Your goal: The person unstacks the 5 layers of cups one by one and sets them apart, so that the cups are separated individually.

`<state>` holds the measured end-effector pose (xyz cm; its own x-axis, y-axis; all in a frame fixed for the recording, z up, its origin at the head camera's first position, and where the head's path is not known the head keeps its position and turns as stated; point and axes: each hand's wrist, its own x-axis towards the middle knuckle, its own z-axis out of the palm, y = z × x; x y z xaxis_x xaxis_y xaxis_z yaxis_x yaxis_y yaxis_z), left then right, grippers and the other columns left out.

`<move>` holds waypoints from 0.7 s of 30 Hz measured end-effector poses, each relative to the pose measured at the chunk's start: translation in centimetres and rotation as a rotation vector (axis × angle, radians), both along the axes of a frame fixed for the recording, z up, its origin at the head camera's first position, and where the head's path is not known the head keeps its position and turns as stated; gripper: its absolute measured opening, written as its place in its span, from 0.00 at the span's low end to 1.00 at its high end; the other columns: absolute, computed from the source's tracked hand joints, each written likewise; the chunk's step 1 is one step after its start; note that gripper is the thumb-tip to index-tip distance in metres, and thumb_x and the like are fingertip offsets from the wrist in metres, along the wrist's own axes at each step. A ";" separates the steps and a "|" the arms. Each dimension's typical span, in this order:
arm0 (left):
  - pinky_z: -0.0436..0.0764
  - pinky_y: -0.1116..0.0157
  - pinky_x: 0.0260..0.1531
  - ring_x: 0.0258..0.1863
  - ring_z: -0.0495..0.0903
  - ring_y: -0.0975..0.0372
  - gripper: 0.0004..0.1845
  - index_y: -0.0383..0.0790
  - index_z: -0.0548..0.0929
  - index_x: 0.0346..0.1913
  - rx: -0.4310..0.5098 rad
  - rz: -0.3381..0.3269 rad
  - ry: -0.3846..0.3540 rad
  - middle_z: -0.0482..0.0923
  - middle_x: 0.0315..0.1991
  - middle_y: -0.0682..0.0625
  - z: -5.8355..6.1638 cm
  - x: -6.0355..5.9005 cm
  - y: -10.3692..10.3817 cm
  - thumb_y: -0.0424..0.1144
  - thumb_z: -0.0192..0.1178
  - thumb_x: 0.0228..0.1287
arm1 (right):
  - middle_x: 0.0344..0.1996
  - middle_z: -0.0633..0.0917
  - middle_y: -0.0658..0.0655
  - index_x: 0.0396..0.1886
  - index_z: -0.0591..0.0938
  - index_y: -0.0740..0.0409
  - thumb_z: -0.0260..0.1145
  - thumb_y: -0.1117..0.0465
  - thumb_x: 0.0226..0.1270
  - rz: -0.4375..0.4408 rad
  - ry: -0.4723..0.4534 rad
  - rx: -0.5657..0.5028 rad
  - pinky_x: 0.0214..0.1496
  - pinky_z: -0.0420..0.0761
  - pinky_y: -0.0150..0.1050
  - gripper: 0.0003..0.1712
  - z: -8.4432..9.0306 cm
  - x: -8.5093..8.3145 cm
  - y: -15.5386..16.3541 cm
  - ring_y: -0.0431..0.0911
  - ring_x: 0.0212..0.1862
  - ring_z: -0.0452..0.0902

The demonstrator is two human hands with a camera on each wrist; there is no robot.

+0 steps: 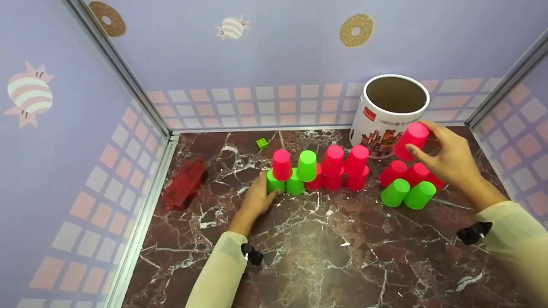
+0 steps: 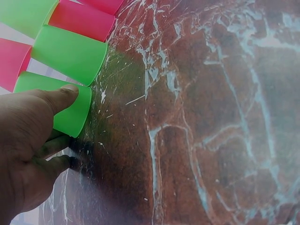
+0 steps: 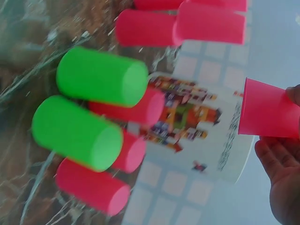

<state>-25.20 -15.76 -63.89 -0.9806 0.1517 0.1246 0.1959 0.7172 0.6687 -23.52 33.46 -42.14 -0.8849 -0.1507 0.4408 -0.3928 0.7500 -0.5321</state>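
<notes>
My left hand grips the green cup at the left end of a row of upside-down cups, its thumb across the front in the left wrist view. A second layer stands on that row: a pink cup, a green cup and two pink cups farther right. Up in the air at the right, my right hand holds another pink cup by its sides, closed end up and slightly tilted. Beneath it stand two green cups with pink cups behind them.
A large white tub with printed pictures stands open at the back right, behind the held cup. A red translucent toy lies at the left. A small green cube sits near the back wall. Patterned panels enclose the marbled tabletop.
</notes>
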 end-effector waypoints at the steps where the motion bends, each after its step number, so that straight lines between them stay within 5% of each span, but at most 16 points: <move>1: 0.78 0.41 0.75 0.69 0.82 0.41 0.38 0.42 0.68 0.76 -0.005 0.006 -0.004 0.82 0.67 0.36 -0.2 -0.1 0.0 0.44 0.75 0.71 | 0.57 0.91 0.67 0.73 0.81 0.61 0.82 0.61 0.69 -0.009 -0.004 -0.008 0.50 0.70 0.07 0.35 -0.3 0.1 0.6 0.21 0.47 0.83; 5: 0.79 0.41 0.74 0.68 0.82 0.42 0.38 0.43 0.68 0.77 -0.019 0.013 -0.014 0.82 0.67 0.37 -0.5 -0.3 0.1 0.44 0.75 0.71 | 0.58 0.89 0.71 0.75 0.79 0.64 0.81 0.63 0.68 -0.030 -0.033 -0.052 0.49 0.71 0.06 0.37 -1.3 0.7 2.9 0.06 0.46 0.70; 21: 0.81 0.43 0.73 0.68 0.83 0.45 0.38 0.44 0.68 0.76 -0.064 0.002 -0.005 0.83 0.65 0.40 -1.3 -0.9 -0.3 0.48 0.76 0.71 | 0.53 0.87 0.81 0.72 0.77 0.72 0.80 0.66 0.69 -0.148 -0.070 -0.071 0.46 0.71 0.06 0.36 -6.7 3.6 10.1 0.06 0.43 0.69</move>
